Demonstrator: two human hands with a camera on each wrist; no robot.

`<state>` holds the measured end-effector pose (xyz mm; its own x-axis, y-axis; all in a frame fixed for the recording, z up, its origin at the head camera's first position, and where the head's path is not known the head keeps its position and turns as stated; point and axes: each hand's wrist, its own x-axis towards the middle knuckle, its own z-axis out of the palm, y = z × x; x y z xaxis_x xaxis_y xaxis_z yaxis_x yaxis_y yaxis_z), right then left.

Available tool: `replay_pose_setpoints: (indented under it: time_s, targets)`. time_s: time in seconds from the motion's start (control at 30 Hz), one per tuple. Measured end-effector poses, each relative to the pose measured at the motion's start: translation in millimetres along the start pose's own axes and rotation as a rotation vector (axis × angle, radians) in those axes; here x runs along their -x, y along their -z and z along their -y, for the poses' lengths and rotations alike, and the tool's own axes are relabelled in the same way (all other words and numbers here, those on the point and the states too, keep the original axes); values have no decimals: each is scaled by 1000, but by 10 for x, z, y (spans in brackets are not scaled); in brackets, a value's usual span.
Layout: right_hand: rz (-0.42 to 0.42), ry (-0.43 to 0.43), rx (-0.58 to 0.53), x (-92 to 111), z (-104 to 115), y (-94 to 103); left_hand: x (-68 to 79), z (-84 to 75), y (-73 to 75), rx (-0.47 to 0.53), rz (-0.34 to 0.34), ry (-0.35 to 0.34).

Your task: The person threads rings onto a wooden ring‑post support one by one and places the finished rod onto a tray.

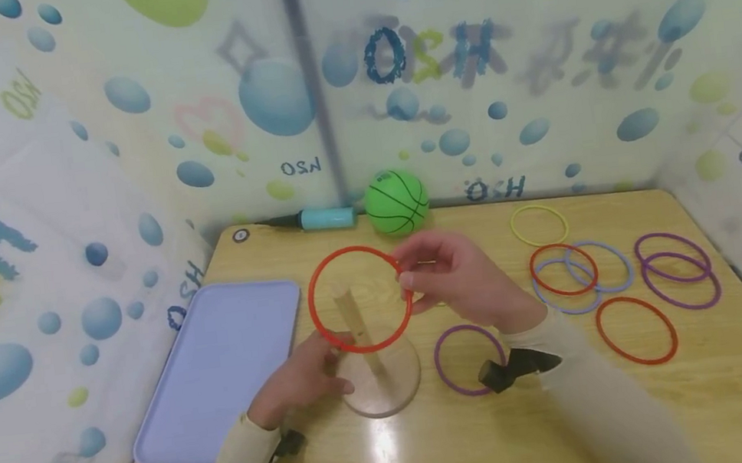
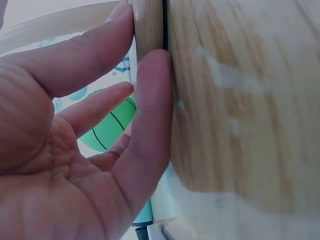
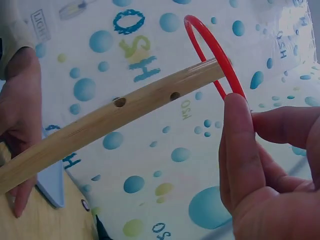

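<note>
My right hand (image 1: 456, 279) pinches a red ring (image 1: 314, 312) between thumb and fingers. The ring is at the upper part of a wooden post (image 1: 358, 326), whose tip shows inside the ring's outline. In the right wrist view, the post (image 3: 100, 117) has two dark holes, and its end meets the red ring (image 3: 220, 52). The post rises from a round wooden base (image 1: 400, 382). At the base's left edge, my left hand (image 1: 302, 379) grips the rim; the left wrist view shows the base's edge (image 2: 149, 30) between its digits.
Left of the stand lies a lavender tray (image 1: 233, 356). A green ball (image 1: 397, 201) and a blue pump (image 1: 328, 218) are at the back by the wall. A purple ring (image 1: 440, 373) lies beside the base; several other rings, including a red ring (image 1: 674, 337), lie at right.
</note>
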<state>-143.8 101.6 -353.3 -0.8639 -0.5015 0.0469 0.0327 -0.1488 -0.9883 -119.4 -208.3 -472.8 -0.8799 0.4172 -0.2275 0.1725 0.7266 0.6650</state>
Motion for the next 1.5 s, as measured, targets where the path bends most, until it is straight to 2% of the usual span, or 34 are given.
replay_pose_setpoints:
  time_s: [0.27,0.5,0.67,0.8,1.03,1.17,1.37,1.5]
  targets:
    - [14,-114,13,-60,-460,-2,-22,-5,-1,-23,-29,-13]
    - [-5,-194,69,-34,-852,122,6,12,-7,-13,-23,-12]
    - [-22,-237,89,4,-1049,237,19,24,-6,-1,-36,-65]
    - [-34,-285,109,80,-1154,310,21,34,-17,-6,-28,-86]
    - [19,-298,161,182,-1295,355,20,45,-31,5,-27,-79]
    - [20,-308,190,191,-1348,341,18,50,-32,-2,-28,-78]
    - [0,-312,300,198,-1376,312,29,40,-25,15,-16,-72]
    - [-21,-280,382,203,-1369,302,29,30,-24,18,-18,-53]
